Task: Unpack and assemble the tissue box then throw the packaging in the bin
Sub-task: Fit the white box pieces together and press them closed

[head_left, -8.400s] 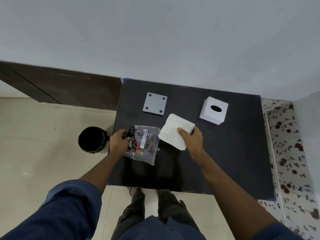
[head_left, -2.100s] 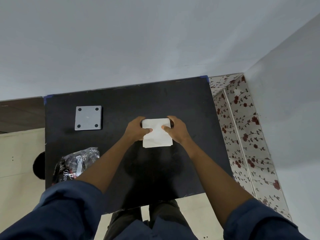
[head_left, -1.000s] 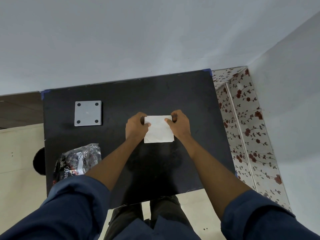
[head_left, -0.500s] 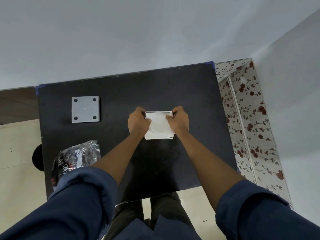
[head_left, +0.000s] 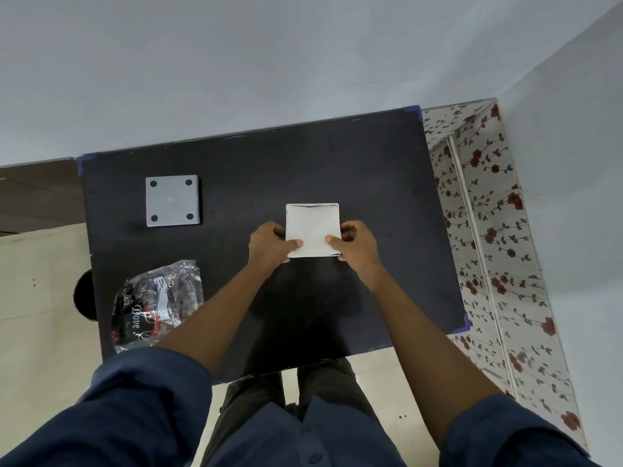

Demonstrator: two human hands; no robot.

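Note:
A white square tissue box (head_left: 312, 227) lies upside down on the black table (head_left: 371, 183), its open bottom filled with white tissues. My left hand (head_left: 269, 246) grips its left side, thumb pressed on the tissues. My right hand (head_left: 355, 246) grips the right side, thumb on the tissues too. A grey square base plate (head_left: 172, 200) with four dark dots lies at the table's back left. The crumpled clear plastic packaging (head_left: 156, 306) with black and red print rests near the front left edge.
A black round bin (head_left: 83, 299) stands on the floor left of the table, mostly hidden by its edge. A wall runs behind the table. Floral-patterned panels (head_left: 488, 247) stand to the right. My legs are below the front edge.
Both hands have slid back toward the near corners of the box, thumbs still pressing the tissues. More of the box's rim and tissue surface shows now. The view has shifted slightly.

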